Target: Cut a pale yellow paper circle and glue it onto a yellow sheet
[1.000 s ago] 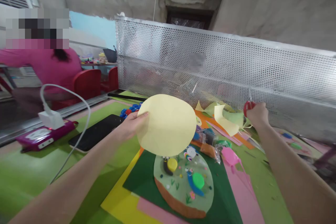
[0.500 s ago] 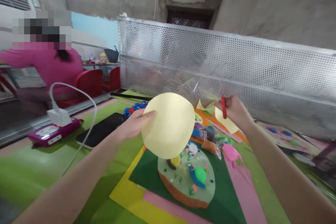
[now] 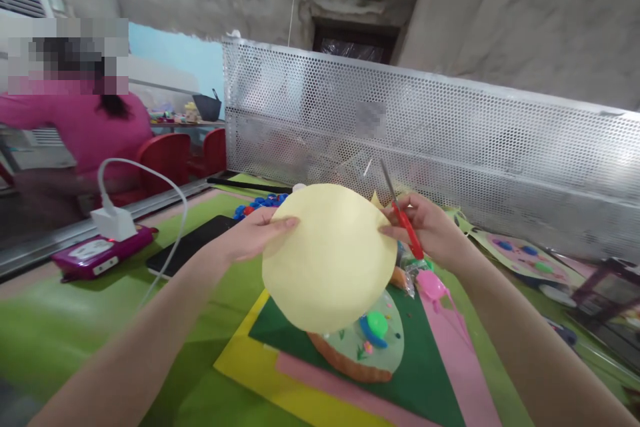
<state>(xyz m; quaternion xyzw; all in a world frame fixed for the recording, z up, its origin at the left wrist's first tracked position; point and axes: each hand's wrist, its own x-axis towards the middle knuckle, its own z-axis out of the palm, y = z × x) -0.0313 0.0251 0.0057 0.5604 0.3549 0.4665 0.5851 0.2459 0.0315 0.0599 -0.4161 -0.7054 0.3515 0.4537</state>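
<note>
My left hand point(image 3: 255, 235) pinches the left edge of a pale yellow paper circle point(image 3: 327, 260) held up above the table. My right hand point(image 3: 425, 230) grips red-handled scissors point(image 3: 403, 220) with the blades pointing up and away, and its fingers touch the circle's right edge. Under the circle lies a round felt picture point(image 3: 373, 347) with a brown rim and small coloured figures, on a dark green sheet point(image 3: 425, 373).
Yellow and pink sheets point(image 3: 300, 393) lie under the green one on a green table. A black phone point(image 3: 187, 247), a purple power strip point(image 3: 100, 253) with a white charger and cable sit left. A perforated metal screen point(image 3: 450, 140) stands behind. A person in pink point(image 3: 75, 140) sits far left.
My right hand has come in from the right with the scissors and now touches the circle's right edge. The circle has dropped slightly and covers more of the felt picture.
</note>
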